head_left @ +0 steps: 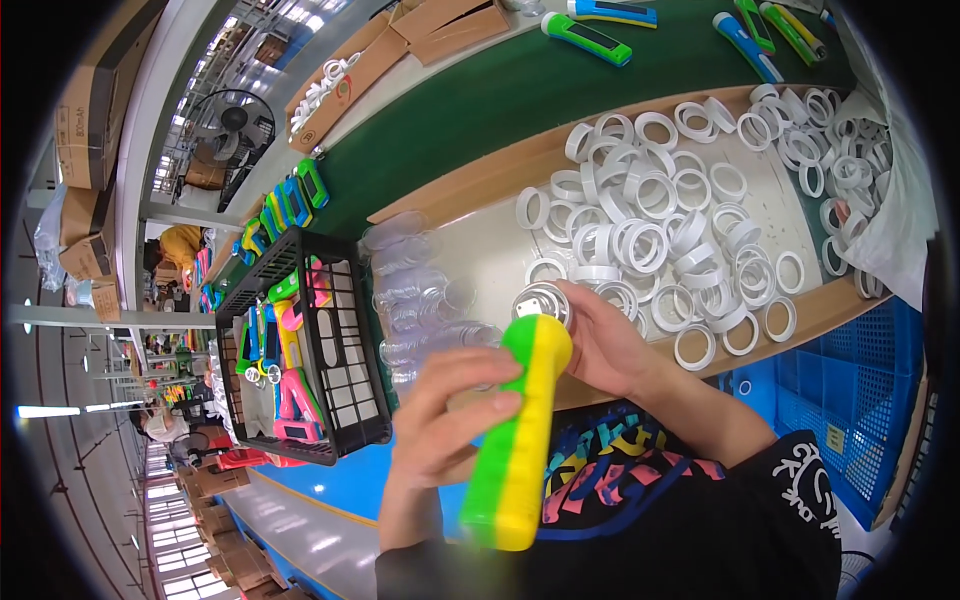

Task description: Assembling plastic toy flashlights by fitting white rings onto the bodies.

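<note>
My left hand (430, 415) is wrapped around a green and yellow flashlight (522, 430), which stands tilted in front of my chest with its wide head upward. At that head, my right hand (605, 340) pinches a shiny round reflector piece (541, 303); whether it is joined to the flashlight I cannot tell. Just beyond my hands, a shallow cardboard tray (480, 212) holds a loose heap of white plastic rings (640, 245). Clear round lenses (410, 285) lie in overlapping rows at the tray's left side, close to my left hand.
A black plastic crate (345, 365) with colourful flashlights stands left of the tray. Across the green conveyor belt (410, 150) lie more flashlights (587, 40), and behind it is a cardboard box (340, 90) of white parts. A blue crate (840, 400) sits lower right.
</note>
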Tool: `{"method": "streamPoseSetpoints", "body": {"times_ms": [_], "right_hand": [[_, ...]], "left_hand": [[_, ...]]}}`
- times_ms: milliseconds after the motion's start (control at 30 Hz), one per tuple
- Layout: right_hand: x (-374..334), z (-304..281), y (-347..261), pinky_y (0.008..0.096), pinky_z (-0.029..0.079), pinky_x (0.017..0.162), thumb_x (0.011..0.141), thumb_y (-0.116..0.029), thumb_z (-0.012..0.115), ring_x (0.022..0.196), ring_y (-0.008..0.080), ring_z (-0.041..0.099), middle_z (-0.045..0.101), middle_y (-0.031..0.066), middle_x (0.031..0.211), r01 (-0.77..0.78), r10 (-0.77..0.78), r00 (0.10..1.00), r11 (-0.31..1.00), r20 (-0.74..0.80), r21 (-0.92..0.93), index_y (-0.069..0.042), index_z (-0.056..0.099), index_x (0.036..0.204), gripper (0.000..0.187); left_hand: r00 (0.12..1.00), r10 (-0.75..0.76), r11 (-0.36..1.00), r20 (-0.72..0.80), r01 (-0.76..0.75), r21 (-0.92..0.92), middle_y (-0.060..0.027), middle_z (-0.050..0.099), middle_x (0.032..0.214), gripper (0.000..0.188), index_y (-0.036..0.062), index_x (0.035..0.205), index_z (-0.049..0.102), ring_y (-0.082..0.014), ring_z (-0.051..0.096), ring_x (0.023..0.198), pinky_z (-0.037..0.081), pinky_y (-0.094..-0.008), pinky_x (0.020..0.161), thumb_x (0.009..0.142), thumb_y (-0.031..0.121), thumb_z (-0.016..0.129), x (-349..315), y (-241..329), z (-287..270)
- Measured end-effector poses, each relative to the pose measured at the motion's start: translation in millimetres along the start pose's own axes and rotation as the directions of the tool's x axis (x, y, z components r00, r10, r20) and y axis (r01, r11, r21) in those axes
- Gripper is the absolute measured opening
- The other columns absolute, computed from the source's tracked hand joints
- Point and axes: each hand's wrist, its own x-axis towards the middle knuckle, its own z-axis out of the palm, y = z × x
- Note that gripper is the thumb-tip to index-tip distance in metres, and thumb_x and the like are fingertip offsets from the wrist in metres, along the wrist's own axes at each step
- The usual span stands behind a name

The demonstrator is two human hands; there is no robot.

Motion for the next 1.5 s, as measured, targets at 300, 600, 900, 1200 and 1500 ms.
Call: {"method": "streamPoseSetpoints", "body": {"times_ms": [300, 600, 900, 1200, 1500], "right_hand": [[-2, 7, 0, 0.0392, 0.048, 0.086, 0.097, -0.038, 0.029, 0.097, 0.0277, 0.061, 0.062, 0.0173, 0.104, -0.016, 0.011, 0.999, 0.992, -0.038, -0.125, -0.001, 0.053, 0.112, 0.046], [-8, 17, 1, 0.0358, 0.047, 0.088, 0.097, -0.030, 0.037, 0.095, 0.0222, 0.060, 0.059, 0.0133, 0.103, 0.096, -0.097, 0.995, 0.973, 0.004, -0.209, -0.005, 0.047, 0.121, 0.036], [-8, 25, 5, 0.0352, 0.045, 0.092, 0.097, -0.025, 0.043, 0.104, 0.0183, 0.055, 0.054, 0.0101, 0.112, 0.119, -0.109, 0.992, 0.965, 0.058, -0.233, -0.007, 0.038, 0.131, 0.039], [-15, 18, 1, 0.0346, 0.038, 0.099, 0.097, -0.028, 0.040, 0.112, 0.0207, 0.050, 0.051, 0.0134, 0.120, 0.240, -0.295, 0.956, 0.807, -0.015, -0.540, 0.000, 0.034, 0.135, 0.047], [-33, 40, 0, 0.0351, 0.032, 0.101, 0.094, -0.035, 0.038, 0.116, 0.0225, 0.045, 0.049, 0.0137, 0.120, 0.468, -0.267, 0.883, 0.426, 0.386, -0.775, 0.001, 0.037, 0.133, 0.053]], "left_hand": [[0.998, 0.015, 1.000, 0.069, -0.015, 0.003, -0.0149, 0.060, 0.106, 0.034, 0.0091, 0.101, 0.065, -0.0341, 0.061, 0.094, 0.052, -0.0395, 0.078, 0.068, 0.005, 0.072, -25, 5, 10], [0.982, -0.178, 0.984, -0.061, 0.178, 0.001, -0.0200, 0.059, 0.108, 0.052, 0.0030, 0.107, 0.054, -0.0349, 0.060, 0.096, 0.050, -0.0387, 0.080, 0.063, 0.010, 0.081, -33, 2, 11], [0.808, -0.356, 0.930, -0.470, 0.256, -0.264, -0.0215, 0.051, 0.116, 0.072, 0.0098, 0.113, 0.031, -0.0323, 0.056, 0.106, 0.049, -0.0404, 0.089, 0.066, 0.026, 0.083, -55, -13, 32], [0.686, -0.689, 0.677, -0.233, 0.495, -0.545, -0.0220, 0.043, 0.129, 0.065, 0.0080, 0.112, 0.033, -0.0296, 0.052, 0.114, 0.047, -0.0385, 0.093, 0.067, 0.007, 0.080, -73, -19, 44], [0.522, -0.662, -0.276, 0.537, 0.496, -0.823, -0.0291, 0.046, 0.124, 0.092, -0.0001, 0.140, 0.024, -0.0274, 0.062, 0.069, 0.051, -0.0284, 0.047, 0.074, 0.045, 0.069, -79, 25, 7]]}}
